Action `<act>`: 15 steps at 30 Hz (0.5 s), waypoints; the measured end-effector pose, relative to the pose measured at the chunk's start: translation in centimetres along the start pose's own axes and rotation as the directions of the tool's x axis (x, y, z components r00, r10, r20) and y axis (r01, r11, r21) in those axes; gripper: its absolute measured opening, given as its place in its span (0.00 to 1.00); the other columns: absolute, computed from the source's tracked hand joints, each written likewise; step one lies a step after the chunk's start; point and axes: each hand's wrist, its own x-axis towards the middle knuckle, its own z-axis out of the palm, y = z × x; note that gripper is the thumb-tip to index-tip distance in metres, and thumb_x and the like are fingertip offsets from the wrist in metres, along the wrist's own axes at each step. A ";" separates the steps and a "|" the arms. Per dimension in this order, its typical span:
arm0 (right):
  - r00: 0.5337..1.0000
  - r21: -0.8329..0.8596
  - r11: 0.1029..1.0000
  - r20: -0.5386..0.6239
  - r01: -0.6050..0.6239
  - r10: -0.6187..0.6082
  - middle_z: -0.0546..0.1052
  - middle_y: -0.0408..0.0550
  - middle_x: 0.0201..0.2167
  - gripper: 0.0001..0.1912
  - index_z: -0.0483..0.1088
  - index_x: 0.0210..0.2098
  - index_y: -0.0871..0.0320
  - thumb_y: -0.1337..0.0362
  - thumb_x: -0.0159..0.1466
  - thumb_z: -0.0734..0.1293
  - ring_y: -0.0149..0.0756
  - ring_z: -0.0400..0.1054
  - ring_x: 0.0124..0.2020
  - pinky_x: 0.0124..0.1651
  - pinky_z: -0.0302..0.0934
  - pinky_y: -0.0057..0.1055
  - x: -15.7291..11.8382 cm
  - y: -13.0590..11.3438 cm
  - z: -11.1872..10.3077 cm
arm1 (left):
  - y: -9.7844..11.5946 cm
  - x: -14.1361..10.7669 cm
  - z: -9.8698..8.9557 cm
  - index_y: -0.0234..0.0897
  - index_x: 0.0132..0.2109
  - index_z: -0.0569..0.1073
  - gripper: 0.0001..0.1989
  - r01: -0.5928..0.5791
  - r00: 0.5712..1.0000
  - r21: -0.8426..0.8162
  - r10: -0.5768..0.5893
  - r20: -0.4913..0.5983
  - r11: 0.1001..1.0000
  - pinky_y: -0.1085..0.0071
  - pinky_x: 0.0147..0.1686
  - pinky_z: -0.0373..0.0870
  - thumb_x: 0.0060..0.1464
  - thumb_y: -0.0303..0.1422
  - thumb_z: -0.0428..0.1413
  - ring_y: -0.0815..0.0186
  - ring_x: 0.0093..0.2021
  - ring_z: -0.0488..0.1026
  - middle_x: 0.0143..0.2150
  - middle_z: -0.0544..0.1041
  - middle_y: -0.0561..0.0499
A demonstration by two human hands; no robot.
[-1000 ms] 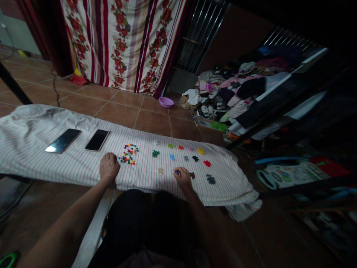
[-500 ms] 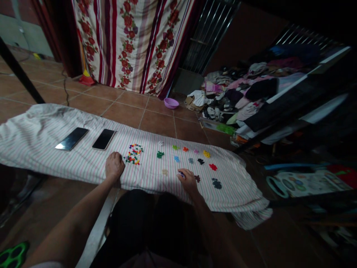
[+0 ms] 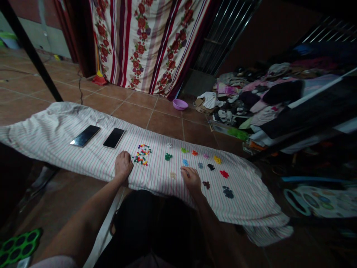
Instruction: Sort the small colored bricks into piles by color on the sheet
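Note:
A mixed heap of small coloured pieces (image 3: 142, 154) lies on the striped cloth (image 3: 152, 180). Just left of it my left hand (image 3: 123, 165) rests on the cloth with its fingers curled; whether it holds anything is hidden. My right hand (image 3: 191, 178) is closed over the cloth, between the beige pieces (image 3: 173, 175) and the brown pieces (image 3: 206, 185), below the light blue pile (image 3: 185, 162). What its fingers hold is too small to make out. Around it are single-colour piles, among them green (image 3: 168, 156), black (image 3: 211, 167), red (image 3: 224, 174), yellow (image 3: 218, 159) and dark grey (image 3: 228, 192).
Two phones, one at the left (image 3: 85, 136) and one nearer my left hand (image 3: 114, 138), lie on the cloth. On the tiled floor beyond stands a purple basin (image 3: 180, 104). Clothes (image 3: 245, 93) are heaped at the right, and a floral curtain (image 3: 142, 44) hangs behind.
The view has shifted, so the cloth and piles sit further right. My right hand has moved slightly away from the brown pieces, which now show fully. My left hand stays beside the mixed heap.

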 end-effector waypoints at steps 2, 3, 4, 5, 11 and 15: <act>1.000 0.021 1.000 0.018 0.019 -0.019 0.80 0.51 0.37 0.15 0.76 0.39 0.56 0.59 0.65 0.59 0.40 0.70 0.41 0.49 0.63 0.39 0.7 -1.1 0.9 | -0.1 0.0 0.1 0.36 0.37 0.68 0.08 0.001 1.000 0.000 -0.001 -0.003 1.000 0.60 0.44 0.65 0.54 0.24 0.46 0.55 0.41 0.68 0.37 0.71 0.41; 0.999 0.032 0.999 0.030 0.025 -0.026 0.80 0.50 0.37 0.15 0.76 0.39 0.56 0.59 0.65 0.59 0.40 0.70 0.40 0.48 0.63 0.38 1.1 -1.6 1.4 | -0.1 0.0 0.2 0.36 0.37 0.68 0.08 0.002 1.000 0.000 -0.002 -0.004 1.000 0.60 0.44 0.65 0.54 0.24 0.46 0.55 0.41 0.68 0.37 0.71 0.41; 0.999 0.047 0.998 0.044 0.029 -0.031 0.80 0.50 0.37 0.15 0.76 0.38 0.56 0.60 0.65 0.59 0.40 0.70 0.40 0.48 0.63 0.38 1.4 -2.1 2.0 | -0.1 0.0 0.2 0.36 0.37 0.68 0.08 0.001 1.000 -0.001 -0.001 -0.005 1.000 0.61 0.44 0.65 0.54 0.24 0.45 0.55 0.41 0.68 0.37 0.71 0.42; 0.997 0.068 0.997 0.060 0.034 -0.039 0.79 0.50 0.37 0.15 0.76 0.39 0.56 0.61 0.65 0.59 0.40 0.70 0.41 0.48 0.64 0.37 1.7 -2.6 2.5 | -0.1 0.0 0.3 0.36 0.37 0.68 0.08 0.001 1.000 -0.002 -0.001 -0.006 1.000 0.61 0.44 0.65 0.54 0.24 0.45 0.55 0.41 0.68 0.37 0.71 0.42; 0.978 0.195 0.977 0.174 0.081 -0.116 0.78 0.50 0.37 0.13 0.76 0.39 0.56 0.65 0.64 0.60 0.37 0.71 0.41 0.48 0.65 0.34 3.9 -5.8 5.8 | -0.2 0.0 0.5 0.36 0.37 0.68 0.08 0.005 1.000 -0.008 -0.005 -0.010 1.000 0.61 0.45 0.66 0.55 0.24 0.45 0.55 0.42 0.68 0.38 0.71 0.41; 0.958 0.192 0.976 0.246 0.103 -0.150 0.77 0.49 0.37 0.12 0.76 0.40 0.56 0.67 0.65 0.61 0.36 0.71 0.40 0.47 0.65 0.32 5.5 -7.6 7.9 | -0.1 0.1 0.5 0.36 0.37 0.69 0.08 0.008 1.000 -0.017 -0.008 -0.011 1.000 0.60 0.45 0.66 0.55 0.24 0.45 0.55 0.42 0.68 0.38 0.72 0.41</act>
